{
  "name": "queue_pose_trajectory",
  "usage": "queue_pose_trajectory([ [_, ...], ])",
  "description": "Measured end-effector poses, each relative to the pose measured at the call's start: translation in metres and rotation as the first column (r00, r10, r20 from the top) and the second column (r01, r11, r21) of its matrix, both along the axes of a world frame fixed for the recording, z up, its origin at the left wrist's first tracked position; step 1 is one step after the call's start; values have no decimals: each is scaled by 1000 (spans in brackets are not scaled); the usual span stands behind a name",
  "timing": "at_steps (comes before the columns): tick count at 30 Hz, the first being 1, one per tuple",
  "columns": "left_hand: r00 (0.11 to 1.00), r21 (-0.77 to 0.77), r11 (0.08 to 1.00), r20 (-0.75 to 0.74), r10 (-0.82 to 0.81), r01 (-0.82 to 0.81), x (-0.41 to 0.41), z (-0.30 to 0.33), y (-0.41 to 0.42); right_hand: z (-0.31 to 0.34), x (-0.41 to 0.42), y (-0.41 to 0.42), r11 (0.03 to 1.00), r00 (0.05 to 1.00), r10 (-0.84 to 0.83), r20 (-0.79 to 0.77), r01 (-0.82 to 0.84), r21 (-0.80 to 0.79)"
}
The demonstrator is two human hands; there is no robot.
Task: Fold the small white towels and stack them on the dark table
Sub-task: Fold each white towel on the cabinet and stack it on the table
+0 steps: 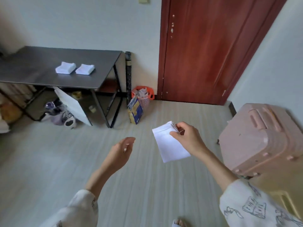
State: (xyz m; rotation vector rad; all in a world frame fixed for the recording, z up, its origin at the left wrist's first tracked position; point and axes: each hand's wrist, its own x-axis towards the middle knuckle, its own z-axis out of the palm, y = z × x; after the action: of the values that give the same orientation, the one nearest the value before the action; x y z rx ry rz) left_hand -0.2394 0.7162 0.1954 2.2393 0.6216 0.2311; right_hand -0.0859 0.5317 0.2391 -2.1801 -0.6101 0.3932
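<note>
Right hand (186, 136) pinches folded towel (170, 142) at top edge, mid-air above floor. Left hand (122, 150) free, fingers loosely spread. Two folded piles (65, 68) (85, 69) on dark table (32, 69), well apart from hands. Step: carry. Next: walk over, set towel on pile.

Dark surface (41, 74) set against the wall, two folded towel stacks laid side by side on it, left stack (65, 68), right stack (85, 69), just apart
</note>
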Motion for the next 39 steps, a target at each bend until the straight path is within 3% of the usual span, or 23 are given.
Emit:
queue_pose_trajectory([
  [11,980,-54,981,55,191,-188,-22,1,206,12,12,245,922,922,386,38,-387,27],
  [21,994,-41,996,64,86,-84,59,52,416,41,71,479,785,787,617,15,-616,65],
  [26,994,-71,997,103,35,-27,96,58,506,40,102,570,763,764,644,-31,-638,107],
  [34,994,-115,992,102,-49,60,163,41,663,14,158,730,818,815,574,-82,-565,106],
  [39,987,-290,943,64,-150,163,196,46,771,-1,202,816,815,777,549,-308,-579,-5],
])
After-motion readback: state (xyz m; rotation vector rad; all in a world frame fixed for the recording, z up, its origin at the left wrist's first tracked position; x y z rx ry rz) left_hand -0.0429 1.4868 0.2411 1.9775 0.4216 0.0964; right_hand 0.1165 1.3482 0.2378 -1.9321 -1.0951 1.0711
